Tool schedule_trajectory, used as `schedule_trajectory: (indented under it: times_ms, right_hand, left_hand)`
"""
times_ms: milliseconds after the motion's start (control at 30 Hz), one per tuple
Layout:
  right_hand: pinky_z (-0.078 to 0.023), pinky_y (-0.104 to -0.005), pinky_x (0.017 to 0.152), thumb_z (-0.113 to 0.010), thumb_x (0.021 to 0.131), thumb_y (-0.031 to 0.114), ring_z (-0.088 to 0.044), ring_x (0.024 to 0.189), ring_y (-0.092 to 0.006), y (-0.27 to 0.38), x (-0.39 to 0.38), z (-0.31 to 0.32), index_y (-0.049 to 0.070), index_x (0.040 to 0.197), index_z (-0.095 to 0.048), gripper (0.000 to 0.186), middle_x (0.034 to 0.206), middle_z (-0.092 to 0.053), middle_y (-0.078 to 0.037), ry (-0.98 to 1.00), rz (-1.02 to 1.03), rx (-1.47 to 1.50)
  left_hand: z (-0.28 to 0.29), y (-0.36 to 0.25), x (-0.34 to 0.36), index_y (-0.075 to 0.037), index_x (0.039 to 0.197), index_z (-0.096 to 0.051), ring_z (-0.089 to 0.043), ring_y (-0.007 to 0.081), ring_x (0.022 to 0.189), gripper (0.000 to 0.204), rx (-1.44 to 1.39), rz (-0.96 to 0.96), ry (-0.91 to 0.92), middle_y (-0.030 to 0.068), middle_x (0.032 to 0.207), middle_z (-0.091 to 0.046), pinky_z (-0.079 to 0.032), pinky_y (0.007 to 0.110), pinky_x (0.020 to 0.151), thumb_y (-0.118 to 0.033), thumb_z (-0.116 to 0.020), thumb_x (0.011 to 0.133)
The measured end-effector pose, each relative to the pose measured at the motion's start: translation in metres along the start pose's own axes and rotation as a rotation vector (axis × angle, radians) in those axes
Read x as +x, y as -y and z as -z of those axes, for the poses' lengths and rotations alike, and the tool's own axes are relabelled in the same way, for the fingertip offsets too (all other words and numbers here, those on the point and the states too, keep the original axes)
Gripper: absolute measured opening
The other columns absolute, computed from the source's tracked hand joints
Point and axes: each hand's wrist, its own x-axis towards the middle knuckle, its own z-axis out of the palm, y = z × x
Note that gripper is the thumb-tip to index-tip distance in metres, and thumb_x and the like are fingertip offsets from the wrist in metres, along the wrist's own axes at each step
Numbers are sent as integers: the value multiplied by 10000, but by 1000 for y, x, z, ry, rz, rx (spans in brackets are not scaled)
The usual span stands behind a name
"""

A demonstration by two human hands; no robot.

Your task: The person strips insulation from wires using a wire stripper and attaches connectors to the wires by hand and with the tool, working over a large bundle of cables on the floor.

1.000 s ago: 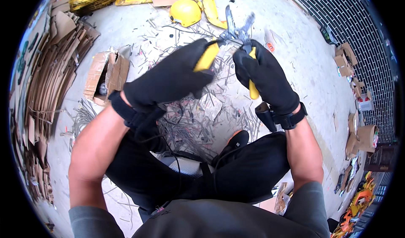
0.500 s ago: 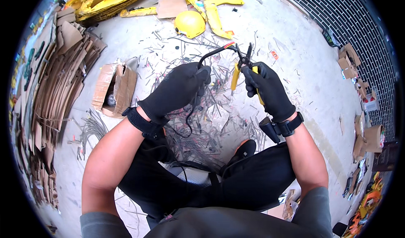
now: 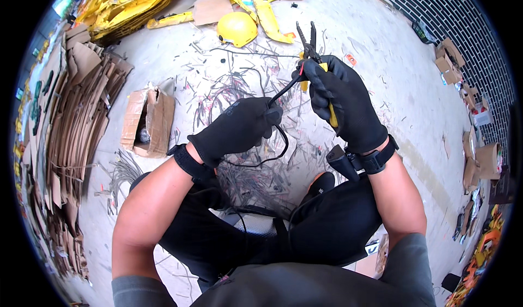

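Observation:
My left hand (image 3: pixel 239 127), in a black glove, is closed round a black cable (image 3: pixel 285 90). The cable's stripped end shows red inner wire and reaches up to the fingers of my right hand (image 3: pixel 348 102). A slack length of cable loops below my left hand. My gloved right hand is wrapped round yellow-handled wire strippers (image 3: pixel 309 50), their dark jaws parted and pointing away from me. The cable end lies against my right fingertips beside the tool's pivot, outside the jaws; whether those fingers pinch it is hard to see.
Cut cable scraps (image 3: pixel 256 184) litter the floor between my legs and beyond. An opened cardboard box (image 3: pixel 159 119) stands left, before a tall stack of flattened cardboard (image 3: pixel 90 138). A yellow helmet (image 3: pixel 238 29) and yellow plastic parts (image 3: pixel 271 21) lie ahead. More boxes (image 3: pixel 488 161) line the right wall.
The strippers have turned and risen, with the jaws now beyond the cable end. My left hand has moved slightly nearer me, and the cable end has come against my right fingers.

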Motion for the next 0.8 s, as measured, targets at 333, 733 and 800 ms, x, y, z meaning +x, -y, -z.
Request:
schedule_trajectory:
  times_ms: [333,733,800]
  right_hand:
    - [-399,-200,527,-647,963,250,-481,605,-48,13,-7,-3,17,1075,-579,267,746,-522,21,193,-67,111]
    - [-542,-221,717,-642,965,204,-644,828,-97,-5,-2,-4,-22,1185,-590,320,963,-666,-69,161,25,186]
    - [-542,-214,708,-645,964,212,-649,838,-94,0,-5,-4,-18,1176,-597,316,973,-670,-71,181,16,167]
  left_hand:
    - [7,7,-2,-17,969,-635,-592,111,618,355,-198,33,355,41,751,-624,-506,270,590,-337,-493,1027]
    - [-11,-37,-12,18,1017,-583,-625,91,652,134,-368,-280,-273,64,836,-652,-507,245,580,-81,-611,931]
    - [-3,-42,-16,19,1060,-570,-614,87,678,137,-340,-207,-210,60,853,-649,-503,237,586,-49,-588,942]
